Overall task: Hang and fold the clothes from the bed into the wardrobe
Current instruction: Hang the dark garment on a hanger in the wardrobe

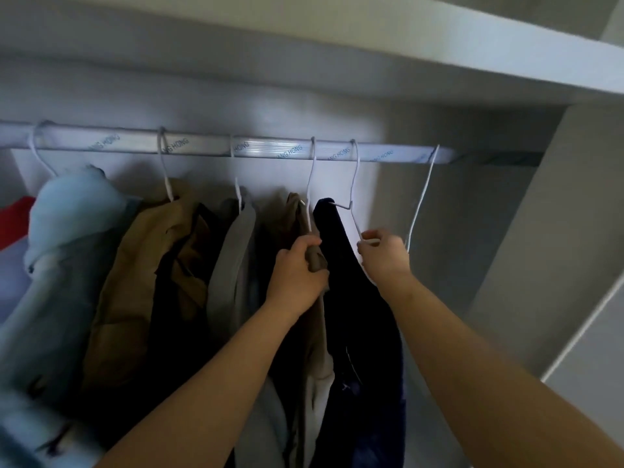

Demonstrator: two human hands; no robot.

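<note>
Rail (pixel 270 151) ran 9-to-3 across the wardrobe, under the shelf (pixel 439 55), with six wire hooks on it.

- Navy garment (pixel 351 298): already hung, fifth hook from 9 o'clock, draped straight down toward 6. Its wire hanger (pixel 355 170) lay with the long axis roughly 12-to-6, edge-on to you, so only the near shoulder wire showed.
- Your right hand (pixel 385 256): at 3 o'clock of the navy garment, touching it. Fingers (pixel 371 236) were together, pinched on that near shoulder wire. The hook sat at about 11 o'clock from them.
- Your left hand (pixel 297 268): at 9 o'clock of the navy garment, fingers curled tight round a fold of the khaki garment (pixel 297 211) on the neighbouring hook.
- Spare hanger (pixel 422 197): bare, at 3 o'clock, its wire passing just behind your right hand. Contact could not be told.

Judgement: the garment lay between your hands and the right was nearer the wire. Any squaring or sliding toward 3 o'clock fell to that hand, while the left held the khaki clear. Snagging the spare wire looked the likeliest risk.

Bed out of view, so the remaining clothes could not be counted.
</note>
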